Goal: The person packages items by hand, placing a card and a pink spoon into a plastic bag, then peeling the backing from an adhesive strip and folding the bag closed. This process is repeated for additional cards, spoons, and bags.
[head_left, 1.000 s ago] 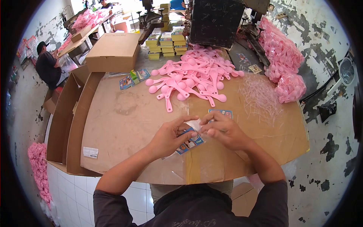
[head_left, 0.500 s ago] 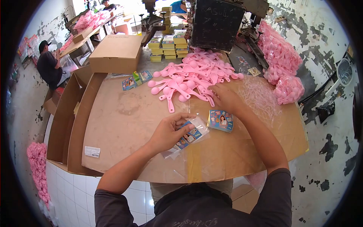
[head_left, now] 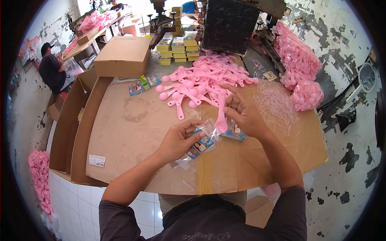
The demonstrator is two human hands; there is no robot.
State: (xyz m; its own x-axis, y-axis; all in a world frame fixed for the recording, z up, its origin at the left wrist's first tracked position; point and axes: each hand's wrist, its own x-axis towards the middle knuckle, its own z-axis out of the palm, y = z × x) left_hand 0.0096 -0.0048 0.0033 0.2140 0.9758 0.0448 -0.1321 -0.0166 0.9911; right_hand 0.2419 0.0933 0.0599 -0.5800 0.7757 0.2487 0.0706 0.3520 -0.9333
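Observation:
My left hand point(head_left: 181, 138) is closed on a clear plastic bag point(head_left: 211, 127) with a blue printed card point(head_left: 200, 147) inside it. Between the fingers of my right hand point(head_left: 243, 114) is a pink measuring spoon point(head_left: 220, 114), handle up, its bowl low beside the bag's mouth. Partly covered by that spoon and hand, a stack of blue cards point(head_left: 236, 132) lies on the cardboard sheet point(head_left: 132, 132). Beyond my hands spreads a heap of pink spoons point(head_left: 201, 76).
A closed carton point(head_left: 122, 56) sits at the back left, above an open carton point(head_left: 80, 132). Card stacks point(head_left: 177, 48) stand behind the heap, next to a black box point(head_left: 225, 26). Bagged pink spoons point(head_left: 297, 60) are piled at right. A person point(head_left: 52, 70) sits at far left.
My right hand has picked a pink spoon from the heap's edge and brought it down and left to the bag. My left hand stays in place with the bag.

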